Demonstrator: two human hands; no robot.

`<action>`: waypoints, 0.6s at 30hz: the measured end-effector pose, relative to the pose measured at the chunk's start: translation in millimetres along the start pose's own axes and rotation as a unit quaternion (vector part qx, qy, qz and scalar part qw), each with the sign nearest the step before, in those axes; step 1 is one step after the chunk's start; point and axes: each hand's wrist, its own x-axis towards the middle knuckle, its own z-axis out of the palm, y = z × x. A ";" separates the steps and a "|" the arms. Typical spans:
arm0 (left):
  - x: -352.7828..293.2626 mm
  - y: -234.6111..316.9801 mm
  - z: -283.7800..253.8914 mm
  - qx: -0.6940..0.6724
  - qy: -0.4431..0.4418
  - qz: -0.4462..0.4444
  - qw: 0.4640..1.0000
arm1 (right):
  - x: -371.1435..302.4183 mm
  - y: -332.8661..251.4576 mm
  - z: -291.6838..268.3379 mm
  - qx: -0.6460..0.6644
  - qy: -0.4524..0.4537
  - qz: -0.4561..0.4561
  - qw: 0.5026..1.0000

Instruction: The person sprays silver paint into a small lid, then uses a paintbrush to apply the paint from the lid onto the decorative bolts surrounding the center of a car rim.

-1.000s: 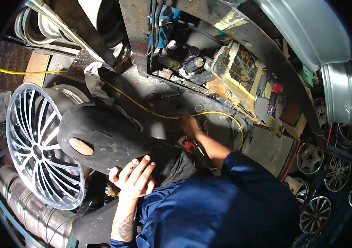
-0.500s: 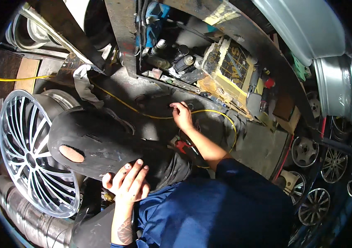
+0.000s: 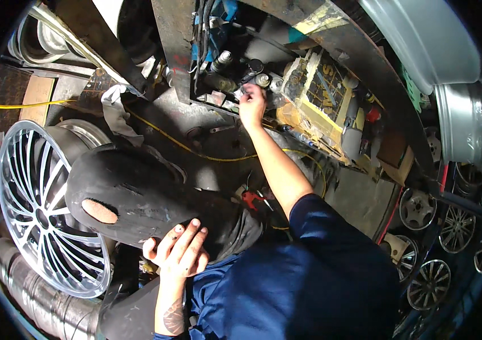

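My left hand (image 3: 178,252) lies against the black trouser leg (image 3: 133,192), its fingers stretched out and nothing visible in it. A hole at the knee shows skin. My right arm is stretched forward, and my right hand (image 3: 252,107) is at the front of a low shelf, beside several spray cans (image 3: 262,80) and small bottles. Its fingers are bent and smeared by motion, so whether they touch or hold anything is unclear. Left of my knee stands a silver multi-spoke wheel rim (image 3: 42,218). A red-handled tool (image 3: 252,198) lies on the floor beneath my right arm.
A yellow hose (image 3: 167,139) runs across the floor, passing under my right forearm. A worn yellow-and-black box (image 3: 314,93) sits on the shelf, behind a dark metal beam (image 3: 377,85). More wheel rims (image 3: 457,226) hang at the right. A grey rag (image 3: 119,113) lies near the rim.
My right hand has moved forward from above the yellow hose to the spray cans on the shelf. The left hand stays nearly in place on the leg.
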 end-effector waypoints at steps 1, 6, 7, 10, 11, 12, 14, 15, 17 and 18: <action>0.0 -0.4 0.4 -0.005 0.012 -0.002 1.000 | 7.8 -1.9 -1.2 -0.056 0.053 0.002 0.997; -0.9 -3.9 1.1 -0.004 0.002 0.025 1.000 | 32.4 -6.3 -18.4 -0.190 -0.032 0.141 0.971; -1.1 -3.8 0.8 -0.009 0.010 0.023 1.000 | 35.3 -4.2 -20.0 -0.218 -0.058 0.140 0.964; -0.8 -4.0 0.7 -0.008 0.011 0.017 1.000 | 38.3 5.1 -18.8 -0.238 -0.027 0.043 0.970; -0.9 -3.8 0.4 -0.003 0.009 0.019 1.000 | 38.9 7.5 -17.7 -0.237 -0.017 0.022 0.971; -0.8 -3.8 0.2 0.006 -0.007 0.025 1.000 | 39.8 8.2 -15.2 -0.248 0.005 0.002 0.969; -0.5 -4.1 0.0 -0.005 0.007 0.021 1.000 | 43.7 4.9 -11.8 -0.227 -0.035 0.094 0.969; -0.4 -4.2 0.0 -0.007 0.000 0.024 1.000 | 47.0 0.7 -10.4 -0.229 -0.050 0.108 0.966; -0.1 -4.3 0.3 -0.010 0.010 0.022 1.000 | 56.1 -11.7 -7.6 -0.249 -0.060 0.061 0.965; -0.3 -4.2 0.1 -0.003 -0.001 0.024 1.000 | 61.1 -17.9 -6.2 -0.241 -0.064 0.054 0.967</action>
